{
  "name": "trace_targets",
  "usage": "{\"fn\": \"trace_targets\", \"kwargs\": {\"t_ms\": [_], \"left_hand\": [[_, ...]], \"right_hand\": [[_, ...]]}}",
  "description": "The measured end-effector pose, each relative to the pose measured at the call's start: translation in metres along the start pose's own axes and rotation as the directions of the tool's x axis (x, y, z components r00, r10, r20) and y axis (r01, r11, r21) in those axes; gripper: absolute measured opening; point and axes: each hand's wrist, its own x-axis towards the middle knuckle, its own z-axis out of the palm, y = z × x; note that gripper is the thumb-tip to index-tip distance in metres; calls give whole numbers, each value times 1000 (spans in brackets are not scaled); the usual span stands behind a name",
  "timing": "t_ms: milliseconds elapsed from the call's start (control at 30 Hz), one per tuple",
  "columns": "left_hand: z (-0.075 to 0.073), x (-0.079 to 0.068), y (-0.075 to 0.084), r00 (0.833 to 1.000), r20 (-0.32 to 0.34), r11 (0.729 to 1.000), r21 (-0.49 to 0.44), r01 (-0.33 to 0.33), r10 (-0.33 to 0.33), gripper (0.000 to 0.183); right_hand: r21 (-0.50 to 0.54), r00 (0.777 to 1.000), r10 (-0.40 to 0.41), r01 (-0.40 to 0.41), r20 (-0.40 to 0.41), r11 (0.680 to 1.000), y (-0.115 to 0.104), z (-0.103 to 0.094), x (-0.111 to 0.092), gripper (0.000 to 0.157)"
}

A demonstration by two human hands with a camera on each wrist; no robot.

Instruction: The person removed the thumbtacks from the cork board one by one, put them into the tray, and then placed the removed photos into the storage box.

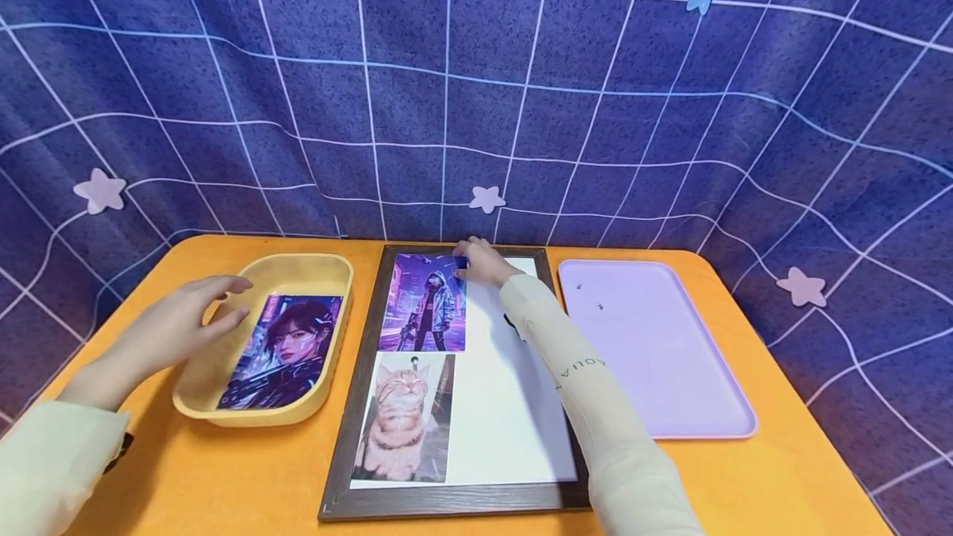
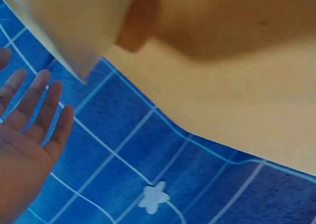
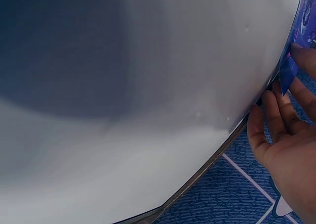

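Note:
My right hand (image 1: 486, 263) is at the top of a dark-framed white board (image 1: 514, 412). Its thumb and fingers pinch the upper right corner of a purple picture print (image 1: 424, 304) of a hooded figure, as the right wrist view shows with the print's corner (image 3: 290, 68). Below that print lies a cat photo (image 1: 402, 428), with a pushpin (image 1: 414, 363) at its top edge. My left hand (image 1: 186, 321), fingers spread and relaxed, hovers over the left side of a yellow tray (image 1: 338, 271). In that tray rests another print (image 1: 286, 350) showing a dark-haired figure.
A lilac tray (image 1: 670, 354) stands right of the board, with small dark pins (image 1: 600, 306) on it. The orange table (image 1: 811, 470) ends at a blue grid-patterned curtain (image 1: 476, 89) decorated with stars.

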Motion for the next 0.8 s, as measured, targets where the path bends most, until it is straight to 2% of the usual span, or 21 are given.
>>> {"fn": "trace_targets", "kwargs": {"t_ms": [100,267,400,533,800], "left_hand": [[2,-6,-9,999,-19,998,27,51,-50,34],[2,-15,-18,995,-46,993,72,94,-90,36],[2,-20,-24,993,-22,988,96,121,-119,37],[5,-24,-26,991,8,987,92,130,-132,36],[14,-29,-26,991,13,989,59,135,-136,36]], "right_hand": [[-7,1000,-12,12,-5,1000,0,0,0,38],[-2,999,-32,32,-18,1000,0,-2,0,36],[9,999,-39,39,-17,999,0,-3,-1,36],[13,998,-53,53,-23,998,0,-3,-1,36],[35,998,-60,61,-35,997,0,-2,-2,36]]}}
